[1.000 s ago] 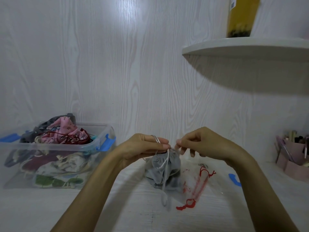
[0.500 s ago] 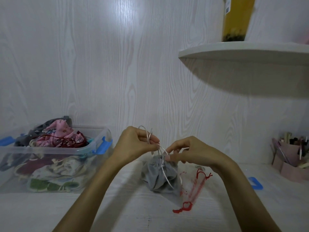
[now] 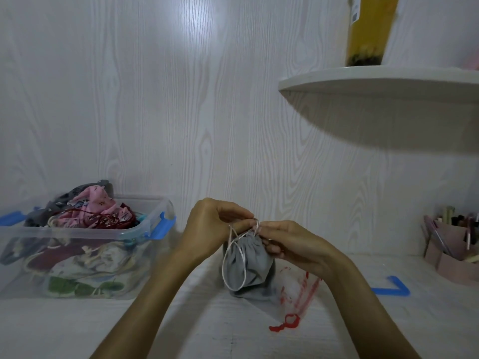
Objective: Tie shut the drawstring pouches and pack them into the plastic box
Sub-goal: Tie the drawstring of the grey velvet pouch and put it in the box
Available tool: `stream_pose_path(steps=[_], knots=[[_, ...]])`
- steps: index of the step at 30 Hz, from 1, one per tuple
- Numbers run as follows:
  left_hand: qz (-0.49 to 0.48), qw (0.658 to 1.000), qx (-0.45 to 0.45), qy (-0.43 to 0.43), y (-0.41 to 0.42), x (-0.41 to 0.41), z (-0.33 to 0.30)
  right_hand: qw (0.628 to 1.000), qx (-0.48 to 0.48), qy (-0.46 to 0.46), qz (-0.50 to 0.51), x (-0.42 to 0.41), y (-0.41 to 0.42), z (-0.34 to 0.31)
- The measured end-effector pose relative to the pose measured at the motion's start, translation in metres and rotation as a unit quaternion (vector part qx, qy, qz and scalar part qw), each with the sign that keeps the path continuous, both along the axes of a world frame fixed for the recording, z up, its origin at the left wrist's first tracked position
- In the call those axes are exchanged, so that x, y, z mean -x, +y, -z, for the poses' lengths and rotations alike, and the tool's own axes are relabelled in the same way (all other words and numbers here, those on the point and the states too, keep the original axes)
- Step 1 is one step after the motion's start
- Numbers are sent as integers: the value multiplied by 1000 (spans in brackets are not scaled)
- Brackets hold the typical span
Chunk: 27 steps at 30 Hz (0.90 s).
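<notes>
A grey drawstring pouch (image 3: 247,265) stands on the white table in the middle, its mouth gathered. Its white cord (image 3: 234,257) hangs in a long loop down the front. My left hand (image 3: 212,229) and my right hand (image 3: 290,242) meet just above the pouch's mouth, and both pinch the cord there. A sheer pouch with a red drawstring (image 3: 295,301) lies flat to the right of the grey one. The clear plastic box (image 3: 77,237) with blue clips sits at the left, heaped with several tied pouches; a pink one (image 3: 96,206) lies on top.
A white shelf (image 3: 375,81) juts from the wall at upper right and bears a yellow container (image 3: 368,29). A pink organiser with pens (image 3: 453,247) stands at the far right. Blue tape (image 3: 394,288) marks the table near it.
My hands have come closer together over the pouch's mouth and drawn the cord in. The loose cord now hangs as a loop down the pouch's front.
</notes>
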<state>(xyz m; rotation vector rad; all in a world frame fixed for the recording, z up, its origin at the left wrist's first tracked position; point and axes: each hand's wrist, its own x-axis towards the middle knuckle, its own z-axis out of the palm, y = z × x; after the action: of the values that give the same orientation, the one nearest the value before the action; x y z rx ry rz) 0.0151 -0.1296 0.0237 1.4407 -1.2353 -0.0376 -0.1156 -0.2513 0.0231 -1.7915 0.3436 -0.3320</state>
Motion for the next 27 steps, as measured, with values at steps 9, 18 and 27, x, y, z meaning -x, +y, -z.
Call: stream_pose_path(steps=[9,18,27], knots=[[-99,962,-75,-243,5,-17,3,985,86,-59,139,-7,6,0],[-197,954,-61,-217,-5,-22,15,969,-161,-176,69,-6,-1,-3],[-39,995,-6,92,-23,7,16,962,-188,-185,71,-10,2,-1]])
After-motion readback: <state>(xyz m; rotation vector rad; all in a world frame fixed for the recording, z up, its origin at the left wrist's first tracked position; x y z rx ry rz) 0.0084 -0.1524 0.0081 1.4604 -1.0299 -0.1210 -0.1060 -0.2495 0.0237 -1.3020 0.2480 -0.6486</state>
